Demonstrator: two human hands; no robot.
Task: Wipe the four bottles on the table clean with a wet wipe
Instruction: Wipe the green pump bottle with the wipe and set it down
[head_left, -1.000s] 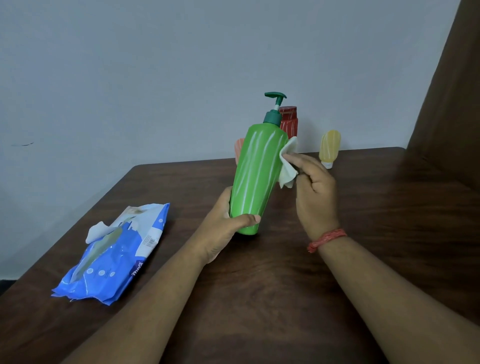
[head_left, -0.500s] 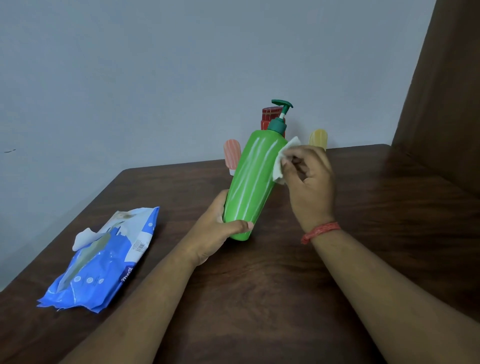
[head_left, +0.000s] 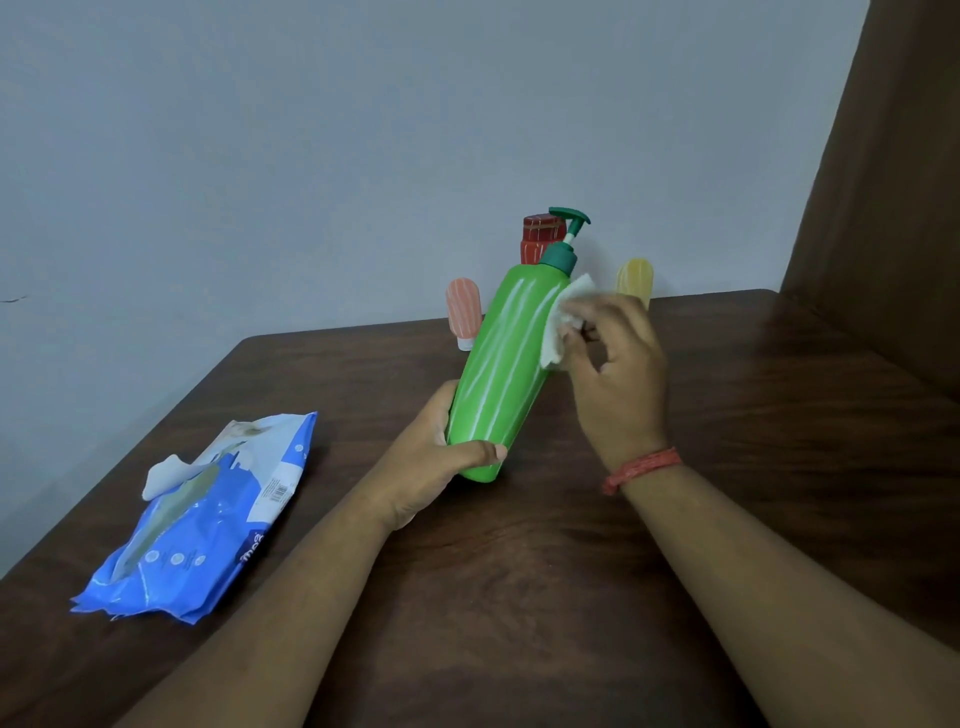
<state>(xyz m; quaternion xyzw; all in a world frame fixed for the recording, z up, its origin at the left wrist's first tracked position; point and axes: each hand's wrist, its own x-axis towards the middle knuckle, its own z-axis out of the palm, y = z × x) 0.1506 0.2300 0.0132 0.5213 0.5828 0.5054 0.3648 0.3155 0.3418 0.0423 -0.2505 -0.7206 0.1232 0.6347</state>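
Above the middle of the desk (head_left: 545, 597): one green pump bottle (head_left: 506, 364), held clear of the wood, tilted with its dark green pump head toward the upper right and its base toward the person

Left hand (head_left: 441, 457): gripping the bottle at its lower end, thumb lying across the front near the base, fingers wrapped behind

Right hand (head_left: 618, 374): fingers curled, pinching a white wet wipe (head_left: 563, 319) and pressing it against the bottle's upper right side, just below the shoulder. A red thread band (head_left: 641, 470) sits on this wrist

Behind the green bottle, along the back edge of the desk near the wall (head_left: 311, 156):
- one red bottle (head_left: 540, 241), upright, only its top part showing past the pump
- one small pink bottle (head_left: 464, 312), standing cap down, to the left of the green bottle and partly hidden by it
- one small yellow bottle (head_left: 635, 278), to the right, its lower part hidden by the right hand

Whether these three touch the wall cannot be told

Left part of the desk, well apart from the bottles: one blue and white wipe packet (head_left: 208, 519), lying flat and crumpled, its flap lifted and a white wipe sticking out of the opening

Desk surface: dark brown wood grain

Right edge of the view: a brown panel (head_left: 883, 208) rising beside the desk
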